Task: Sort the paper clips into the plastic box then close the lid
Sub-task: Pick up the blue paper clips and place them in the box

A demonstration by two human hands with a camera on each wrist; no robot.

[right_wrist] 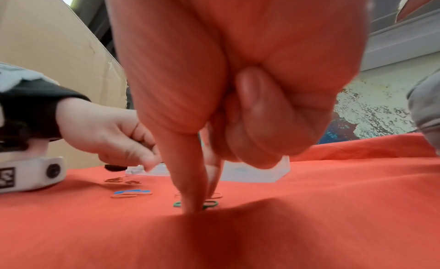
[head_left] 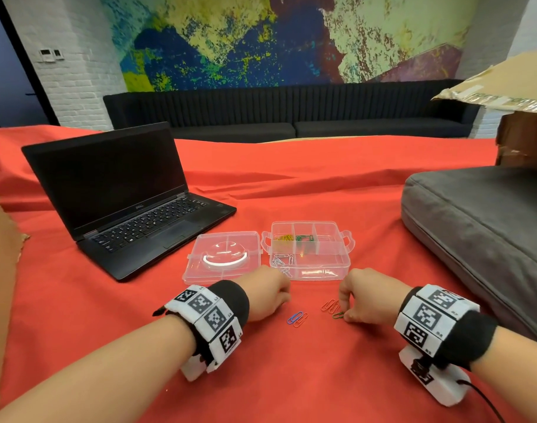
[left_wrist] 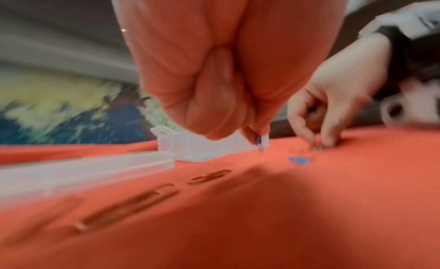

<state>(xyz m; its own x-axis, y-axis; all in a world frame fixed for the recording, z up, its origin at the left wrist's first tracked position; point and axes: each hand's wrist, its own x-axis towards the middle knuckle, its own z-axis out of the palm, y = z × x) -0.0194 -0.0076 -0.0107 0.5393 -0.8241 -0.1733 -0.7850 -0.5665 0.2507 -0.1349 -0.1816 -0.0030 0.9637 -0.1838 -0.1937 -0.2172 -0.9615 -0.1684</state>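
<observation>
Several paper clips are already in my plastic box, which stands open in the middle of the desk on the red cloth: yellow clips in the far left compartment, green clips in the one beside it, and silver clips in the near left compartment. Its lid lies flat to the left of the box, touching it at the hinge side. On the cloth near me I see a blue clip with a red clip just beside it, two more red clips a little to the right, and one green clip. My right hand has the thumb and forefinger pressed down on this green clip, with the other fingers curled in; I think it is pinching but the clip is not yet lifted. My left hand is closed, and the left wrist view shows a thin silver or bluish clip between the fingertips, near the near left corner of the box. So I judge that I am in the middle of sorting. Next, the green clip must be raised cleanly from the soft cloth and carried to the far compartment with the other green ones, without pulling the red clips along. The lid comes last.
</observation>
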